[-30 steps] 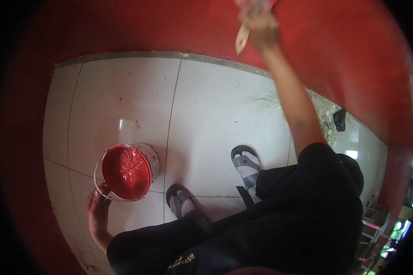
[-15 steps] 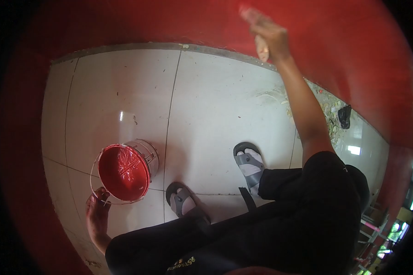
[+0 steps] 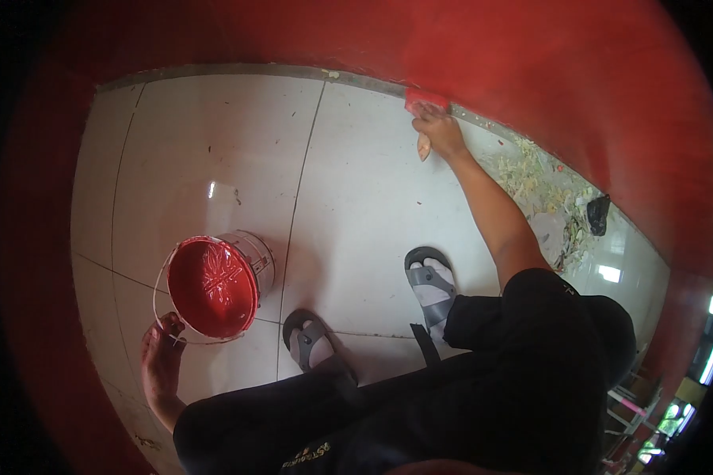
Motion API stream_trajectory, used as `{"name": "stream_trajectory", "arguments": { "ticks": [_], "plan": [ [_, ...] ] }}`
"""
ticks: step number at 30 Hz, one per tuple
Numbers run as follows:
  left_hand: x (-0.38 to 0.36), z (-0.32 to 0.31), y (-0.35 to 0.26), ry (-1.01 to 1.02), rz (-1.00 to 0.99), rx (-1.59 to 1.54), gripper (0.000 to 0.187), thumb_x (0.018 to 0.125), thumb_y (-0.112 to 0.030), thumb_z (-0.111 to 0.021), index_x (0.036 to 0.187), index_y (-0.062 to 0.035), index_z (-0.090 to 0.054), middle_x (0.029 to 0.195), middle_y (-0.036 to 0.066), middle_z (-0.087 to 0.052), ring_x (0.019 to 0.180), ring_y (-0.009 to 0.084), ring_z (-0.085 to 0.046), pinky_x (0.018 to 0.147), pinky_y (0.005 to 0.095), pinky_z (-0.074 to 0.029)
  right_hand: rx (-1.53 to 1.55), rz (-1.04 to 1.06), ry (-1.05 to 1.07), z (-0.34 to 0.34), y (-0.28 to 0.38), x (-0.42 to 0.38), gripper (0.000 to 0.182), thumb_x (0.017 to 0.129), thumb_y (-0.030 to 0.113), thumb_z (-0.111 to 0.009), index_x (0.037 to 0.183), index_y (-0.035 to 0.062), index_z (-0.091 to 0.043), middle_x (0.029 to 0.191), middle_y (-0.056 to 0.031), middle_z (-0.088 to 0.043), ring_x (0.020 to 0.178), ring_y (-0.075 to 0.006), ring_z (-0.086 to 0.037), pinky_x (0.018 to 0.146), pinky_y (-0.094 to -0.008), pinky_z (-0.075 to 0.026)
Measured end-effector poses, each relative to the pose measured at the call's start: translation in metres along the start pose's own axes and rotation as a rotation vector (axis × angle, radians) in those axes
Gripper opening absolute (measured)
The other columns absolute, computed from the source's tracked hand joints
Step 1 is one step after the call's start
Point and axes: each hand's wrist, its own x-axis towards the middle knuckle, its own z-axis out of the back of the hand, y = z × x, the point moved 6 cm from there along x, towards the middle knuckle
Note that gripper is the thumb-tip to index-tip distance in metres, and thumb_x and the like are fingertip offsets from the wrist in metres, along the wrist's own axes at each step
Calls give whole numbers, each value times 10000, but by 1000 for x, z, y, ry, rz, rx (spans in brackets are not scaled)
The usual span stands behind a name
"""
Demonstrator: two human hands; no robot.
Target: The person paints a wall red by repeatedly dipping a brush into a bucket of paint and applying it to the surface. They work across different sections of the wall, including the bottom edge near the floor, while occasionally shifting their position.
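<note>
A bucket of red paint [image 3: 216, 289] hangs tilted by its thin wire handle at the left, its open mouth toward me. My left hand [image 3: 162, 352] is closed on that handle, below and left of the rim. Farther up, my right hand [image 3: 442, 133] grips a paintbrush [image 3: 425, 147] by its wooden handle. The brush's red-coated head is at the foot of the red wall [image 3: 356, 36], along the strip where wall and floor meet.
Pale floor tiles [image 3: 372, 190] lie below, with small specks on them. Scraps of debris [image 3: 543, 190] and a black plastic piece [image 3: 598, 215] are near the wall at the right. My sandaled feet [image 3: 432, 285] stand apart. Metal frames show at lower right.
My right hand has moved down and slightly left with the brush, from in front of the wall to its bottom edge. The bucket and my left hand have shifted only slightly.
</note>
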Motion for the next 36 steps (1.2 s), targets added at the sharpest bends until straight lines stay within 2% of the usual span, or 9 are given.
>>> {"name": "stream_trajectory", "arguments": {
  "ticks": [10, 12, 15, 19, 25, 27, 29, 32, 36],
  "plan": [
    [5, 4, 3, 31, -3, -43, 334, 990, -345, -543, 1140, -58, -621, 1193, 60, -585, 1073, 160, -524, 927, 332, -375, -234, -111, -543, 247, -35, 69, 148, 773, 175, -640, 903, 195, -708, 1179, -55, -684, 1031, -254, -681, 790, -357, -570],
    [6, 3, 4, 60, -10, -54, 337, 992, -344, -539, 1148, -56, -617, 1194, 60, -584, 1079, 161, -522, 936, 339, -374, -312, 4, -961, 304, -6, 70, 141, 652, 8, -645, 674, -6, -506, 1286, -243, -597, 1041, -370, -665, 788, -364, -560],
    [7, 8, 5, 79, -29, -82, 352, 996, -350, -533, 1167, -52, -609, 1201, 65, -582, 1091, 165, -523, 959, 355, -373, -414, -97, -617, 202, -66, 48, 154, 762, 232, -644, 906, 203, -690, 1139, -70, -680, 1017, -264, -668, 784, -361, -565],
    [5, 10, 8, 23, -16, -56, 379, 1001, -364, -526, 1192, -46, -599, 1212, 71, -587, 1110, 176, -533, 996, 380, -374, -132, -113, -24, 61, -25, 0, 142, 866, 249, -590, 955, 199, -690, 1337, -53, -591, 1222, -289, -570, 954, -386, -517],
    [3, 13, 8, 35, 8, -72, 375, 1007, -358, -523, 1209, -50, -592, 1218, 67, -602, 1112, 188, -557, 1003, 391, -387, -47, -213, 256, 39, -58, -67, 148, 874, 263, -578, 951, 251, -704, 1427, 12, -530, 1293, -204, -518, 1074, -414, -424],
    [3, 6, 5, 29, 2, -68, 367, 1011, -347, -516, 1212, -49, -590, 1222, 71, -601, 1111, 192, -561, 1003, 392, -388, 404, -532, 71, 102, -95, -58, 161, 888, 293, -559, 955, 277, -704, 1403, 23, -554, 1267, -186, -546, 1085, -397, -418],
    [3, 6, 4, 10, -6, -64, 359, 1016, -336, -509, 1214, -47, -589, 1227, 75, -600, 1110, 195, -565, 1004, 392, -390, -181, 20, -33, 162, -126, -48, 230, 897, 293, -564, 1084, 267, -695, 1361, 30, -590, 1197, -182, -601, 988, -402, -511],
    [4, 6, 3, 38, -7, -82, 365, 1025, -321, -485, 1227, -31, -574, 1243, 87, -591, 1138, 208, -556, 1013, 403, -388, -194, -12, -299, 237, -119, -28, 244, 869, 260, -598, 1093, 219, -685, 1366, -11, -586, 1199, -204, -600, 895, -384, -563],
    [5, -4, 0, 107, -37, -98, 412, 1030, -325, -460, 1265, 6, -533, 1265, 110, -571, 1198, 243, -517, 1048, 436, -361, -433, -68, -710, 296, -61, 2, 73, 731, 28, -635, 789, 71, -641, 1207, -145, -663, 1051, -287, -672, 827, -363, -556]
  ]
}}
